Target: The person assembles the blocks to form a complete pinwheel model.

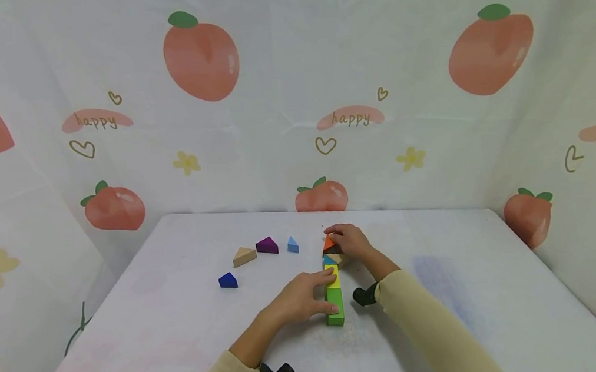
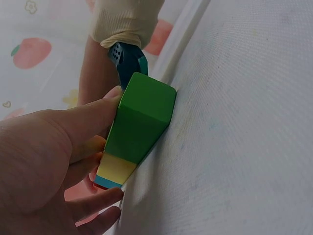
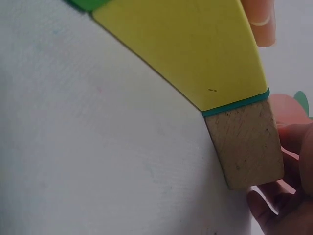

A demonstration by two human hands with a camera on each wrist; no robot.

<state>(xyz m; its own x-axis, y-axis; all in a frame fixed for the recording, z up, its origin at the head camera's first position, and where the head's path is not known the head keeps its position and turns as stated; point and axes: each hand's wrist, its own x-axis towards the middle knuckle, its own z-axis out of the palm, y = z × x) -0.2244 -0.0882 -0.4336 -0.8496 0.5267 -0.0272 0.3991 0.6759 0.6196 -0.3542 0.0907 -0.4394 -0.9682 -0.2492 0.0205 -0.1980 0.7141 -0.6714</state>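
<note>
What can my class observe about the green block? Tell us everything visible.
The green block is oblong and plain, with straight edges, flat faces and a smooth finish, perhaps painted wood. It lies lengthwise on the white tabletop at the near end of a row of blocks, its far end against the yellow block. The thumb of the left grip appears to touch its upper face.

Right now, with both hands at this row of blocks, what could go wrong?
The right hand, at the orange block, could knock it askew. The left hand touches the yellow block and green block; a slight twist might part them. The wooden block beside the right hand could also get bumped.
</note>
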